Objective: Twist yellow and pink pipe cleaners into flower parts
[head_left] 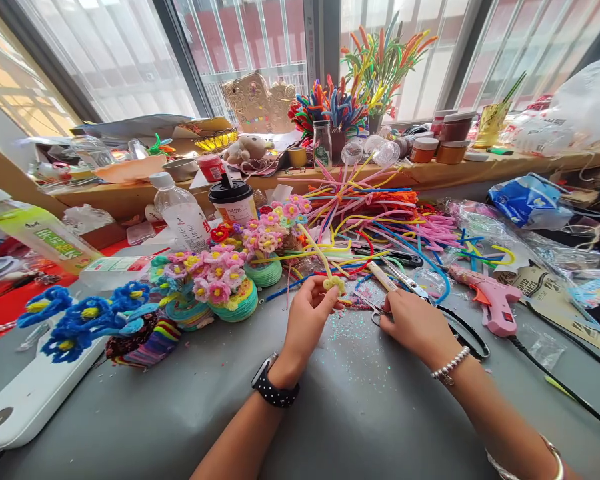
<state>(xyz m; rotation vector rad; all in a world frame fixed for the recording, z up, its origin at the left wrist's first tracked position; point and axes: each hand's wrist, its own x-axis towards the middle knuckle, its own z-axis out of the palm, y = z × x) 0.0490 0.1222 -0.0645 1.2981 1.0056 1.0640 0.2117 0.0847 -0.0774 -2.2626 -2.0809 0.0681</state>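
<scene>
From my head feed, far left: clear plastic bottle of yellow-green drink (43, 230) tilted, white cap at upper left. Below it, long white rounded plastic slab (30, 397) on the grey bench (340, 427). Next, blue fuzzy flowers with yellow centres (87, 319) leaning out of a striped multicoloured pot (147, 339), which lies tipped. Right of that, pink fuzzy flowers (220, 273) over a yellow-and-teal coiled pot (237, 301). Mid-bench, my left hand (311, 313): thumb and index fingers pinched on a small pale-yellow fuzzy flower (334, 285), stem running up and left, held just above the bench. Loose pile of pink, yellow and orange fuzzy stems (375, 207) behind. Small silver metal scissors (365, 302) come next, touching my right hand (417, 323); fingers curled, undersides hidden, so can't tell how firmly they grip. Farther right, pink plastic glue gun (495, 300) lies apart from both hands, black cord trailing off right
</scene>
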